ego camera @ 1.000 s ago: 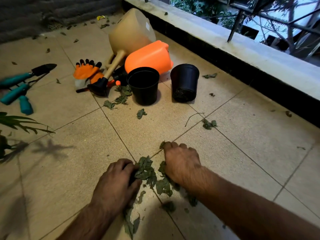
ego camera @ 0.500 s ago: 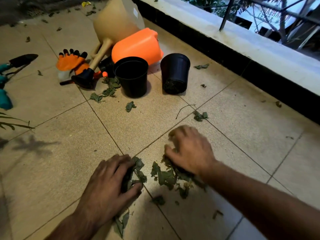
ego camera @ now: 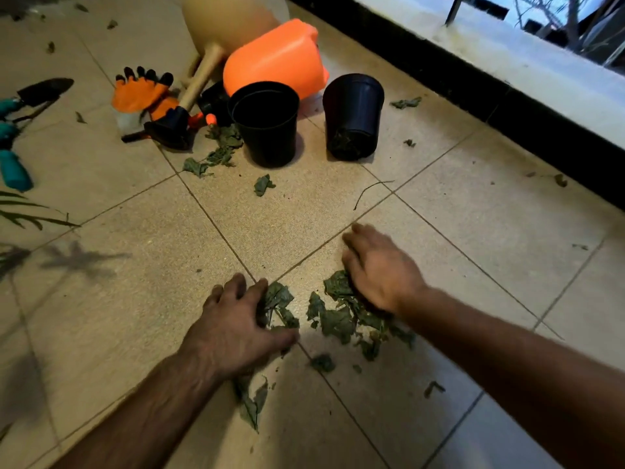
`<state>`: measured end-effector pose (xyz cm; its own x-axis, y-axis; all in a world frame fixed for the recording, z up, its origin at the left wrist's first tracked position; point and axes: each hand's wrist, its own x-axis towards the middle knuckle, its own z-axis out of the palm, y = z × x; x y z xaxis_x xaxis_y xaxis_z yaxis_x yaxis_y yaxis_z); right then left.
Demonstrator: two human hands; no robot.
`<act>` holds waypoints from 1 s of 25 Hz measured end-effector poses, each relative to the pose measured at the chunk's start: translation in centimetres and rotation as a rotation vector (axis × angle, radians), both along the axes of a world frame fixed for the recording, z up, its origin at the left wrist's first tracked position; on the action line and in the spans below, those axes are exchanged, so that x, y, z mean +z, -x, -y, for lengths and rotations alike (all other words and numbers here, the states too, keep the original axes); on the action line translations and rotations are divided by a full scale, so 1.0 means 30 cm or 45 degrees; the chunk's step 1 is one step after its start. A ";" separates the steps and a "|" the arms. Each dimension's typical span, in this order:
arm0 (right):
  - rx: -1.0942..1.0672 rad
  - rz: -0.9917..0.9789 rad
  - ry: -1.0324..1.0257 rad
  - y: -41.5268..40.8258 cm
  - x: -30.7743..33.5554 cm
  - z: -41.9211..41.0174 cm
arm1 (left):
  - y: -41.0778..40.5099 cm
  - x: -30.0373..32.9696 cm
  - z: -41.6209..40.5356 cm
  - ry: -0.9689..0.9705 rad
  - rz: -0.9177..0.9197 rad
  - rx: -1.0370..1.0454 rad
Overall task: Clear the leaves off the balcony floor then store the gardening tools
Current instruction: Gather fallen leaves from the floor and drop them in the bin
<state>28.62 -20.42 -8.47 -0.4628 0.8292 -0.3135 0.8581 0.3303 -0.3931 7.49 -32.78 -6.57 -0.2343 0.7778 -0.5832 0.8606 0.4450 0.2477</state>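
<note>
Left hand [ego camera: 236, 328]: fingers spread, pressing leaves to the tiles.
Right hand [ego camera: 378, 269]: blurred, cupped over the leaf pile [ego camera: 341, 314], which lies well nearer than the upright black pot [ego camera: 265, 123].
Risk: dry bits may crumble and slip between both palms.

Both forearms enter from the bottom edge, bare, angled inward toward each other. Left hand [ego camera: 236, 328] is palm-down, fingers spread and lightly bent, thumb stretched out to the right — fingertips pressed to the ground, nothing gripped. Right hand [ego camera: 378, 269] sits farther forward and to the right, back of hand up, fingers together and curved downward in a cupped rake shape — motion-blurred, so finger detail is soft. Wrists are roughly straight; the hands are apart, not touching.
</note>
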 end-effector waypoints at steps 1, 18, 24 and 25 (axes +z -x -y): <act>0.082 -0.029 0.029 0.008 0.000 0.087 | 0.017 0.003 0.000 0.000 0.018 -0.021; -0.231 -0.008 0.431 -0.009 0.075 0.319 | -0.079 0.058 0.164 0.091 -0.012 0.163; -0.080 0.291 0.442 0.083 0.142 0.257 | -0.093 0.085 0.077 0.294 -0.197 -0.027; -0.022 0.312 0.455 0.113 0.145 0.247 | -0.093 0.080 0.053 0.317 -0.188 -0.080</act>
<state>25.25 -27.85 -4.13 -0.3260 0.6557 -0.6810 0.9445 0.1953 -0.2641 10.28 -34.38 -4.17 -0.2869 0.6310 -0.7208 0.9070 0.4210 0.0075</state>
